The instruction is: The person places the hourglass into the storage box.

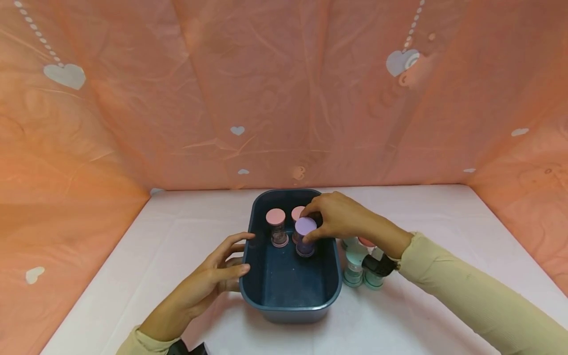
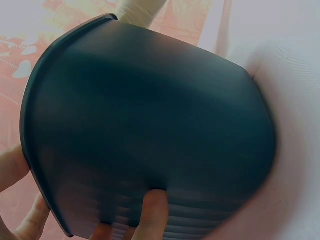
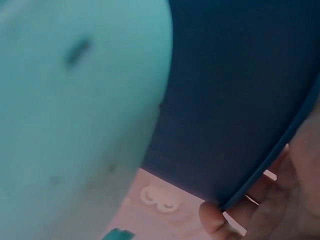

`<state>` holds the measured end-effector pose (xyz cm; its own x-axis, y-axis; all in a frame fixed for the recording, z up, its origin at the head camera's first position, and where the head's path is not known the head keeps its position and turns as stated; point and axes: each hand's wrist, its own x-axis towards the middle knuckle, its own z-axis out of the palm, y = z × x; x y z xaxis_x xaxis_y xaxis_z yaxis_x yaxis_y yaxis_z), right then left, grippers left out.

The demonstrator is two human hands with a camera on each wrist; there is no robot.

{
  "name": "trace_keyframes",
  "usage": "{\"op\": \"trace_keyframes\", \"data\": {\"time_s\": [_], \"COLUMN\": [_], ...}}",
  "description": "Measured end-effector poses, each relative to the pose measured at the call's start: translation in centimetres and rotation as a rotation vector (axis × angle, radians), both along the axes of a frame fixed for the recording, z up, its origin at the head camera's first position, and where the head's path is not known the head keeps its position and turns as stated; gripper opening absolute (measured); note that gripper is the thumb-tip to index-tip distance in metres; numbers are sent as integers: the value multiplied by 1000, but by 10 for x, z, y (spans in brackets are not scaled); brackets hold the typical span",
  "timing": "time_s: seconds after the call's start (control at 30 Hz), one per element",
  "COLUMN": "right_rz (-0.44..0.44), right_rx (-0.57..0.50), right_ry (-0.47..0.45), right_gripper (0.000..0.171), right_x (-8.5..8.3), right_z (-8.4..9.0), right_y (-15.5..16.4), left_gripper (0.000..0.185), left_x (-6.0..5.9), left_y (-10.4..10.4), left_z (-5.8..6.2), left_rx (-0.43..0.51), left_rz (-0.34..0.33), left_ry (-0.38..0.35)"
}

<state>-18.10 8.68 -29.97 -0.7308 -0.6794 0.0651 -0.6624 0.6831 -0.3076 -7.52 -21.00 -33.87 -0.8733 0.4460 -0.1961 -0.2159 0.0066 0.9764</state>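
A dark blue plastic tub (image 1: 290,303) stands in the middle of a white table. Inside it are a pink-lidded jar (image 1: 276,228), a second pink lid (image 1: 297,212) behind it, and a purple-lidded jar (image 1: 305,235). My right hand (image 1: 312,228) reaches over the tub's right rim and pinches the purple lid from above. My left hand (image 1: 242,253) rests on the tub's left side, thumb by the rim. In the left wrist view its fingers (image 2: 151,212) press on the tub's outer wall (image 2: 150,110). The right wrist view is filled by a blurred teal lid (image 3: 75,125) and the tub wall (image 3: 240,95).
Just right of the tub, under my right wrist, stand two teal-lidded jars (image 1: 354,268) (image 1: 373,280) and one with a reddish lid (image 1: 366,241). Orange cloth with white hearts (image 1: 284,98) walls the table at the back and both sides.
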Motion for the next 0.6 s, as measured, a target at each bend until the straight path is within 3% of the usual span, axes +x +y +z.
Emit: {"op": "trace_keyframes", "data": {"time_s": [0.33,0.6], "right_rz": [49,133], "right_rx": [42,89], "right_ry": [73,75], "right_gripper": [47,47], "right_x": [5,6], "right_z": [14,24], "right_y": [-10,-29], "left_gripper": [57,59], "left_x": [0,-1], "left_y": [0,1], "left_z": [1,1], "left_rx": [-3,-7], "left_rz": [6,8], "left_ry": [8,2]}}
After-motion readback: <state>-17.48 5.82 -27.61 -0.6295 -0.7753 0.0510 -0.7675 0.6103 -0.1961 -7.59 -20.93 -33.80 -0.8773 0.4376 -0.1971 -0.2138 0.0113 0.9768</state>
